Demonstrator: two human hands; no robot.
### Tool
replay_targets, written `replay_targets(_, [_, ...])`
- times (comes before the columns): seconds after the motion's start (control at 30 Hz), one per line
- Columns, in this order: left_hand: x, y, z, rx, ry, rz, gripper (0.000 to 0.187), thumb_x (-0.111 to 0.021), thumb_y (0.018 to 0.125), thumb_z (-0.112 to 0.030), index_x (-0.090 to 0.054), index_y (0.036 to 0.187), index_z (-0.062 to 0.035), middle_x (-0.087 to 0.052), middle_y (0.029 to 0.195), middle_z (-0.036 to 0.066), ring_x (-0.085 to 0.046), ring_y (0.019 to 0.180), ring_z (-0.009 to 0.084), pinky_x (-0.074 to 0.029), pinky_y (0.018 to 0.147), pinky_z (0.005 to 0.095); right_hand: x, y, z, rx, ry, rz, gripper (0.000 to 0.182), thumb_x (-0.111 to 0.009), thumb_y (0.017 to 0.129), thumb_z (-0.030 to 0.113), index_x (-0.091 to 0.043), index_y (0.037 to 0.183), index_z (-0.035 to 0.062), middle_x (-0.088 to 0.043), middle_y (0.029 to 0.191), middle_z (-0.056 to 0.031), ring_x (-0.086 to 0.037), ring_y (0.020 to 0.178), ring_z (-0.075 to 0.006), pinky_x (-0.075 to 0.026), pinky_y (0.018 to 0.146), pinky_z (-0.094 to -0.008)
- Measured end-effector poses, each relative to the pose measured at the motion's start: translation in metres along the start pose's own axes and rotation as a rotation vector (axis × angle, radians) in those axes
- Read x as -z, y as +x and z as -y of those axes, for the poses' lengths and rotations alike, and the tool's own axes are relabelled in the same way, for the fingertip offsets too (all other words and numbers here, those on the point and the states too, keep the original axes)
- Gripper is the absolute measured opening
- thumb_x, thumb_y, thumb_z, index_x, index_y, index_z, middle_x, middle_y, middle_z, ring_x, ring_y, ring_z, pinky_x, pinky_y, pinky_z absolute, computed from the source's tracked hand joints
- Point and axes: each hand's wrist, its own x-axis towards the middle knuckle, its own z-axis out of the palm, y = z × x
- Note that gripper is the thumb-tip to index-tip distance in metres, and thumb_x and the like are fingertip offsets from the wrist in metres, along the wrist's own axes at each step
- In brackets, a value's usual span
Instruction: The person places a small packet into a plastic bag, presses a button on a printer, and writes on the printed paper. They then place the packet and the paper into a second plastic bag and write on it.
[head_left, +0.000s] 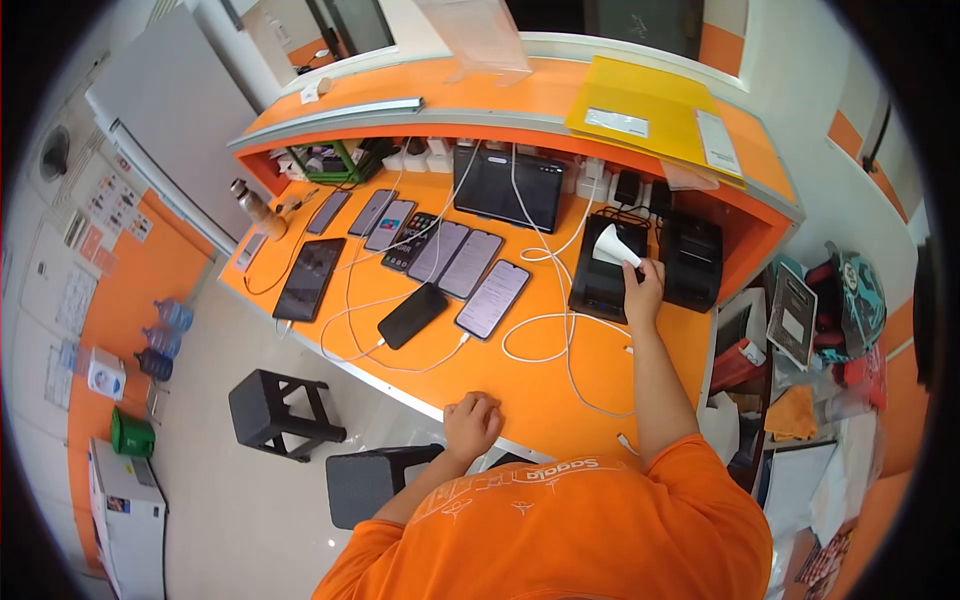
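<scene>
The right hand is extended to the receipt printer at the back right of the orange counter, fingers pinched closed on the white paper slip curling up from the printer's top; the left hand rests as a loose fist on the counter's near edge, holding nothing. The slip is judged light, thin and easily torn or creased; it is held near its free end, and a grip closer to the printer's slot would, by judgement, give a cleaner tear; the printer itself looks like a compact, rigid black box that may shift if pulled sideways. A second black printer stands just beside it on the right; white charging cables loop across the counter in front and to the left of the printer, close under the right forearm, and are the likeliest thing to snag. A row of phones lies face up further left, each on a cable, with a tablet propped behind them and a bottle near the left end. Yellow folders lie on the raised shelf above; two black stools stand on the floor below the counter.
</scene>
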Motion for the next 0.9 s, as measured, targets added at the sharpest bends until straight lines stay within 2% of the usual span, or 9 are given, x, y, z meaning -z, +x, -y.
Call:
replay_targets(0.07, [0.001, 0.003, 0.001, 0.013, -0.007, 0.001, 0.013, -0.061, 0.067, -0.012, -0.058, 0.08, -0.0147, -0.057, 0.078, -0.002, -0.053, 0.065, 0.0155, -0.033, 0.06, 0.0319, -0.007, -0.003, 0.003, 0.131, -0.071, -0.114, 0.018, -0.062, 0.077, 0.017, -0.057, 0.079, -0.0003, -0.053, 0.089, -0.0117, -0.051, 0.087, -0.0287, -0.041, 0.075, -0.0367])
replay_targets(0.13, [0.003, -0.004, -0.002, 0.026, -0.014, 0.012, 0.013, -0.061, 0.067, -0.012, -0.058, 0.08, -0.0148, -0.057, 0.078, -0.002, -0.053, 0.065, 0.0153, -0.033, 0.06, 0.0316, -0.015, -0.03, 0.014, 0.521, -0.568, 0.5, 0.008, -0.056, 0.075, 0.014, -0.056, 0.075, 0.0055, -0.054, 0.085, -0.008, -0.051, 0.082, -0.0268, -0.04, 0.069, -0.0387])
replay_targets(0.2, [0.003, 0.0, 0.0, 0.019, -0.045, 0.029, 0.015, -0.061, 0.068, -0.015, -0.06, 0.083, -0.014, -0.056, 0.079, -0.001, -0.054, 0.067, 0.0186, -0.033, 0.063, 0.0339, -0.008, -0.095, 0.045, 1.229, -0.124, 0.436, 0.003, -0.053, 0.074, 0.012, -0.055, 0.076, 0.0109, -0.054, 0.081, -0.0029, -0.052, 0.079, -0.0202, -0.038, 0.068, -0.0397])
replay_targets(0.3, [-0.001, -0.005, 0.012, 0.18, -0.13, 0.196, 0.017, -0.061, 0.068, -0.014, -0.06, 0.085, -0.0123, -0.058, 0.083, 0.002, -0.056, 0.072, 0.022, -0.036, 0.067, 0.0342, 0.047, -0.143, 0.113, 0.564, 0.234, 1.03, 0.011, -0.055, 0.082, 0.016, -0.055, 0.081, 0.0054, -0.058, 0.087, -0.0057, -0.057, 0.08, -0.0198, -0.042, 0.067, -0.0372])
replay_targets(0.37, [-0.005, -0.008, 0.027, 0.699, -1.102, 0.37, 0.049, -0.043, 0.086, -0.044, -0.054, 0.116, -0.0067, -0.058, 0.111, 0.011, -0.055, 0.099, 0.023, -0.034, 0.091, 0.0343, 0.069, -0.16, 0.121, 0.136, 0.278, 1.282, 0.012, -0.055, 0.085, 0.016, -0.054, 0.084, 0.0034, -0.059, 0.087, -0.0068, -0.059, 0.079, -0.0195, -0.044, 0.067, -0.0355])
replay_targets(0.43, [0.036, 0.009, 0.001, 0.547, -1.453, 0.559, 0.073, -0.027, 0.086, -0.061, -0.045, 0.126, -0.0033, -0.055, 0.114, 0.014, -0.053, 0.101, 0.0253, -0.034, 0.093, 0.0353, 0.074, -0.185, 0.098, -0.443, 0.801, 1.351, 0.017, -0.053, 0.088, 0.012, -0.051, 0.101, 0.0015, -0.061, 0.092, -0.0086, -0.059, 0.08, -0.0157, -0.046, 0.068, -0.0284])
replay_targets(0.6, [0.063, 0.009, -0.047, 0.261, -1.067, 0.953, 0.045, -0.061, 0.084, -0.027, -0.047, 0.117, -0.0003, -0.058, 0.102, 0.01, -0.054, 0.093, 0.0184, -0.044, 0.079, 0.0289, 0.112, -0.193, 0.107, -0.276, 0.651, 1.145, 0.026, -0.054, 0.086, 0.01, -0.046, 0.108, -0.0013, -0.059, 0.094, -0.0118, -0.057, 0.087, -0.0149, -0.047, 0.073, -0.0275])
replay_targets(0.67, [0.044, -0.002, -0.047, 0.567, -1.154, 0.697, 0.03, -0.068, 0.077, -0.006, -0.051, 0.101, -0.0005, -0.058, 0.091, 0.006, -0.054, 0.082, 0.0116, -0.044, 0.071, 0.0231, 0.126, -0.203, 0.111, -0.295, 0.79, 1.008, 0.027, -0.055, 0.086, 0.01, -0.047, 0.109, -0.0019, -0.059, 0.093, -0.0122, -0.058, 0.085, -0.0151, -0.047, 0.072, -0.0282])
replay_targets(0.9, [0.014, 0.021, -0.112, 0.311, -1.071, 0.778, 0.016, -0.061, 0.082, -0.007, -0.049, 0.092, -0.0025, -0.055, 0.083, 0.004, -0.05, 0.071, 0.0082, -0.043, 0.065, 0.0209, 0.193, -0.265, 0.072, -0.504, 0.566, 0.539, 0.017, -0.055, 0.084, 0.012, -0.052, 0.098, 0.0014, -0.06, 0.075, -0.0064, -0.06, 0.062, -0.0128, -0.048, 0.058, -0.0255])
